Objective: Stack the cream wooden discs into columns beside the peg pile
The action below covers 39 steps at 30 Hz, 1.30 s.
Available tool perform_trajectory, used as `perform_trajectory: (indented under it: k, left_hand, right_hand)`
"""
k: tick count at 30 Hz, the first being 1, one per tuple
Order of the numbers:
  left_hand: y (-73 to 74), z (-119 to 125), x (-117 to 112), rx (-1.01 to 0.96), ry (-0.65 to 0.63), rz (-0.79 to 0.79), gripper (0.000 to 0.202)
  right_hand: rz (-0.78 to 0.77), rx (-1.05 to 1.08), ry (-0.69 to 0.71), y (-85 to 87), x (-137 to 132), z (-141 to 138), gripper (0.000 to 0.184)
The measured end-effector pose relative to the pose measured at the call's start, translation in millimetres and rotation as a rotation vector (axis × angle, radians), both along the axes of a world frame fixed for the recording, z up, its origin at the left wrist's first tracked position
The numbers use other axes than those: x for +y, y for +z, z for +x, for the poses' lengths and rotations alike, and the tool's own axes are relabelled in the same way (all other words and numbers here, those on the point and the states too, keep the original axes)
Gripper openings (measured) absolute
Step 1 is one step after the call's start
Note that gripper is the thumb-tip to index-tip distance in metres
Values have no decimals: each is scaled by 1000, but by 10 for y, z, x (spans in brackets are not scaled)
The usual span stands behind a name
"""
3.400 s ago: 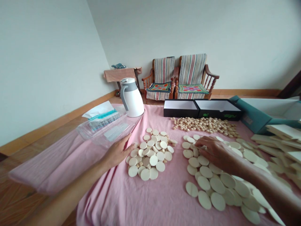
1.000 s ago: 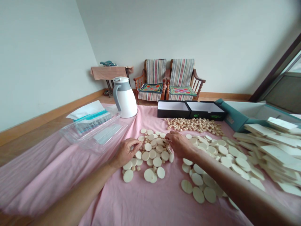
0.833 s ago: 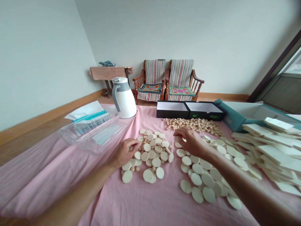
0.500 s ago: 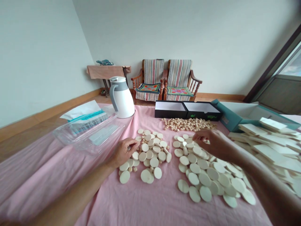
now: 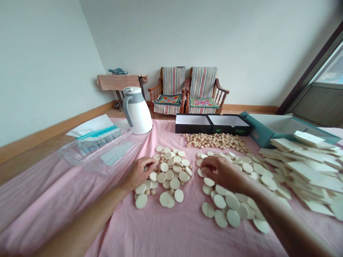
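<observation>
My left hand [image 5: 141, 172] rests at the left edge of a pile of round wooden discs [image 5: 169, 174], its fingers curled and thumb near the fingertips. What it pinches, if anything, is too small or hidden to make out. Small wooden beads [image 5: 153, 192] show between those discs. My right hand [image 5: 221, 172] is over a larger pile of wooden discs [image 5: 232, 201], palm down, fingers bent together at the pile's left side. Its fingertips are close to a pale disc lying there. Whether something is between them is hidden by the hand.
Behind the discs lie many wooden beads [image 5: 214, 141], before two black boxes [image 5: 194, 128]. A teal box [image 5: 264, 137] and stacked wooden slats [image 5: 312, 167] stand right. A white jug [image 5: 140, 117] and clear plastic packaging [image 5: 99, 150] are left, on pink cloth [image 5: 171, 232].
My right hand has moved left and slightly toward me, from the back of the right disc pile to its left side. My left hand stays in nearly the same place.
</observation>
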State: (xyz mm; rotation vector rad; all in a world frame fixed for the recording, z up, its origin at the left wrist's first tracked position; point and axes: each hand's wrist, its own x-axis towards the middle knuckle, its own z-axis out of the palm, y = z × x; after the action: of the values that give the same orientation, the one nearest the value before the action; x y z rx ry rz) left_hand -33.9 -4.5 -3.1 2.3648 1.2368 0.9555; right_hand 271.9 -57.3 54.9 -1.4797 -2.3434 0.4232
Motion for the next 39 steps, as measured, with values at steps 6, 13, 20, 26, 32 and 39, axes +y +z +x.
perform_trajectory:
  k: [6,13,20,26,32,39]
  left_hand:
    - [-15,2,16,-9,4,8,21]
    - [-2,2,17,-29,-12,-1,22]
    - [30,11,5,-10,-7,-8,23]
    - [68,40,-18,-38,-4,-42,24]
    - [34,23,1,-88,-15,-90,25]
    - [-46,-9,43,-74,-13,-79,22]
  right_hand:
    - [30,-90,-141,194,98,484,26]
    - [71,-13,11,-13,275,-118,20]
    - [46,-43,67,-316,444,-463,31]
    - [51,12,42,-349,413,-469,31]
    - [94,-65,-10,-39,277,-61,19]
    - [72,-241,-123,205,107,448,27]
